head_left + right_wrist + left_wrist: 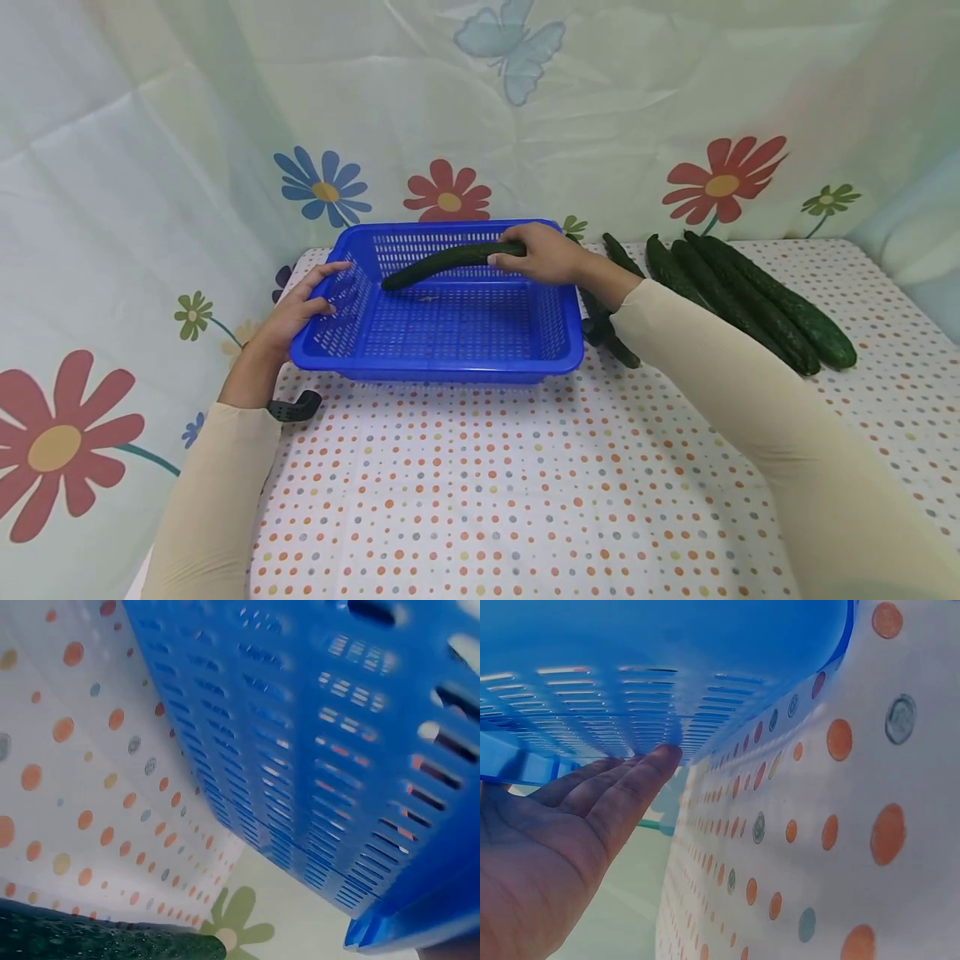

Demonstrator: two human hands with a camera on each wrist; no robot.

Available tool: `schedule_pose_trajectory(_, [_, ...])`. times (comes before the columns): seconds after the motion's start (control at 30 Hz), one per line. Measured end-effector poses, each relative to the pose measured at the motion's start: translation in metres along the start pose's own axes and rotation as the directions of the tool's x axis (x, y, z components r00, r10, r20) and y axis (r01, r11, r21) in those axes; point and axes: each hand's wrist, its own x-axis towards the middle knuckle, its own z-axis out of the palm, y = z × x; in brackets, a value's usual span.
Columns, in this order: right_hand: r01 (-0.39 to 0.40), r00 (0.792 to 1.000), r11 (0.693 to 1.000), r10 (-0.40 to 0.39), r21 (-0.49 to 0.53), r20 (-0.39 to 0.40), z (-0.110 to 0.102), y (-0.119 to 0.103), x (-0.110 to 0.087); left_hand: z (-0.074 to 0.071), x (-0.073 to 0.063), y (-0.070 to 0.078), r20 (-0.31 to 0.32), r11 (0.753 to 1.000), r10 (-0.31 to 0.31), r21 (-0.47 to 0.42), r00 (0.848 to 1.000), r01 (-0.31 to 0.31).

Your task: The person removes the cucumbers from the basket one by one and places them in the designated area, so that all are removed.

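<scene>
A blue plastic basket (pixel 431 365) with slotted walls sits on the table. My left hand (pixel 296 312) grips its left rim, with thumb and index finger over the edge. The left wrist view shows other fingers (pixel 622 795) against the outside of the slotted wall. Over the far part of the basket, my right hand (pixel 543 254) holds a long dark green cucumber (pixel 442 262) by its right end. Its free end slopes down to the left inside the basket. In the right wrist view the basket's outer wall (pixel 262 750) fills the right side, and the right hand is mostly hidden.
Several cucumbers (pixel 787 300) lie side by side on the right of the table, partly behind the right sleeve. Another cucumber (pixel 622 352) lies close to the basket's right side. The spotted tablecloth (pixel 450 483) stretches in front, and a flowered curtain (pixel 600 125) hangs behind.
</scene>
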Motion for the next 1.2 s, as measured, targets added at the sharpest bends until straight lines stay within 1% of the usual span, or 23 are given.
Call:
schedule_pose_trajectory(0.07, [-0.021,0.999,1.000,0.022,0.020,-0.033,-0.001,-0.001,-0.006,0.000,0.000,0.000,0.006,1.000,-0.005,-0.013,1.000,0.005])
schedule_pose_trajectory(0.17, [-0.031,0.996,0.999,0.034,0.044,-0.080,-0.001,0.000,-0.015,0.000,0.000,-0.001,0.014,1.000,-0.006,-0.029,1.000,0.007])
schedule_pose_trajectory(0.3, [-0.057,0.987,0.996,0.067,0.075,-0.149,0.000,0.003,-0.031,0.001,0.001,-0.001,0.020,0.999,0.002,-0.042,1.000,-0.001])
schedule_pose_trajectory(0.47, [-0.112,0.958,0.984,0.144,0.136,-0.249,0.003,0.003,-0.054,0.002,0.002,-0.002,0.024,0.999,0.012,-0.049,1.000,-0.011])
schedule_pose_trajectory(0.63, [-0.144,0.921,0.965,0.212,0.220,-0.327,0.004,-0.003,-0.078,0.003,0.001,-0.002,0.033,0.997,0.017,-0.070,0.999,-0.014])
schedule_pose_trajectory(0.67, [-0.147,0.911,0.959,0.227,0.243,-0.345,0.005,-0.004,-0.083,0.003,0.000,-0.002,0.032,0.998,0.018,-0.069,0.999,-0.015])
schedule_pose_trajectory(0.77, [-0.147,0.870,0.941,0.270,0.306,-0.413,0.008,-0.006,-0.097,0.003,0.000,-0.002,0.024,0.998,0.023,-0.054,0.999,-0.021])
schedule_pose_trajectory(0.87, [-0.104,0.814,0.930,0.282,0.351,-0.507,0.011,-0.005,-0.109,0.003,-0.001,-0.002,0.019,0.998,0.031,-0.050,0.999,-0.030])
schedule_pose_trajectory(1.0, [-0.070,0.731,0.924,0.303,0.375,-0.611,0.012,0.003,-0.126,0.004,-0.001,-0.001,0.013,0.999,0.032,-0.042,0.999,-0.031])
schedule_pose_trajectory(1.03, [-0.078,0.711,0.922,0.319,0.380,-0.627,0.012,0.005,-0.130,0.005,-0.001,-0.002,0.011,0.999,0.030,-0.039,0.999,-0.030])
schedule_pose_trajectory(1.1, [-0.121,0.677,0.914,0.361,0.387,-0.641,0.011,0.009,-0.139,0.005,-0.001,-0.001,0.008,0.999,0.024,-0.035,1.000,-0.024])
schedule_pose_trajectory(1.13, [-0.140,0.665,0.909,0.380,0.393,-0.643,0.010,0.011,-0.143,0.005,-0.001,-0.001,0.005,0.999,0.021,-0.034,1.000,-0.020])
schedule_pose_trajectory(1.2, [-0.194,0.649,0.898,0.420,0.396,-0.634,0.010,0.014,-0.150,0.005,-0.002,-0.001,0.005,0.999,0.019,-0.035,1.000,-0.019])
